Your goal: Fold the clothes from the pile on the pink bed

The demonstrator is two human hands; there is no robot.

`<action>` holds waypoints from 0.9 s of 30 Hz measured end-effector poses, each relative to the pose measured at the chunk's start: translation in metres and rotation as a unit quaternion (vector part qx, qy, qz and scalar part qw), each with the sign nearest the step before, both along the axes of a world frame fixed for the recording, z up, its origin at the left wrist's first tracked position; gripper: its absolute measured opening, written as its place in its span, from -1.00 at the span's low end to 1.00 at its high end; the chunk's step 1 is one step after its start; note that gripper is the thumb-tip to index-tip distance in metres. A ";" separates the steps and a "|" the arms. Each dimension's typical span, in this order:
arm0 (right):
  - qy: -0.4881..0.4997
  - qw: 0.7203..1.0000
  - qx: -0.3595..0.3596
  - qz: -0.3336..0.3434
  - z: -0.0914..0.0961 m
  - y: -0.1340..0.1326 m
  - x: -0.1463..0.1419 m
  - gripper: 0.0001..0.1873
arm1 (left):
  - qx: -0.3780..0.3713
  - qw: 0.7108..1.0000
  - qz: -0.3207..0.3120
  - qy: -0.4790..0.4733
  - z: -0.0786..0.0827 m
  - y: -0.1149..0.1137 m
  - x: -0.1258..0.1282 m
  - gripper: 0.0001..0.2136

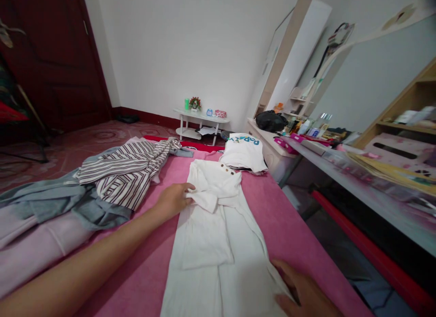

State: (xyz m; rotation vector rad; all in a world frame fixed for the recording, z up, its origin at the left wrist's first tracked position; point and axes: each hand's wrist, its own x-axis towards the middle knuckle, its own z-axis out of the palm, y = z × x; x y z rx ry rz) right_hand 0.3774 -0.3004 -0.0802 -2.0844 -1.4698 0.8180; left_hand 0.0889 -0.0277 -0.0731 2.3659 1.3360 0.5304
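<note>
A white long-sleeved top (pixel 241 244) lies spread lengthwise on the pink bedding, its buttoned neckline at the far end. My left hand (pixel 173 199) pinches a white sleeve (pixel 206 200), folded across the upper part of the top. Near the lower right edge of the garment is my right hand (pixel 303 292), thumb and forefinger apart on either side of that edge. The hand is slightly blurred, and its other fingers are hidden. Beyond the neckline sits a folded white printed shirt (pixel 245 153).
At left are a striped garment (pixel 126 171) and grey and pink clothes (pixel 51 221). A dressing table (pixel 340 171) crowded with bottles and boxes stands at right, beside a black bag (pixel 271 121). A small white table (pixel 200 117) stands against the wall.
</note>
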 end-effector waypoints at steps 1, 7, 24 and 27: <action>0.047 0.999 -0.010 0.002 0.003 0.003 -0.002 -0.42 | -0.005 1.000 -0.009 -0.017 0.004 0.006 0.000 -0.70; 0.328 0.945 0.007 0.013 0.037 0.021 -0.024 -0.39 | 0.069 0.988 -0.034 -0.134 0.048 0.030 0.022 -0.74; 0.107 0.981 0.138 0.080 0.032 0.122 -0.050 -0.66 | 0.154 0.986 -0.054 -0.040 0.051 0.017 -0.091 -0.61; 0.020 0.960 0.259 0.100 0.028 0.184 -0.045 -0.70 | 0.132 0.987 -0.086 0.006 0.036 0.006 -0.102 -0.61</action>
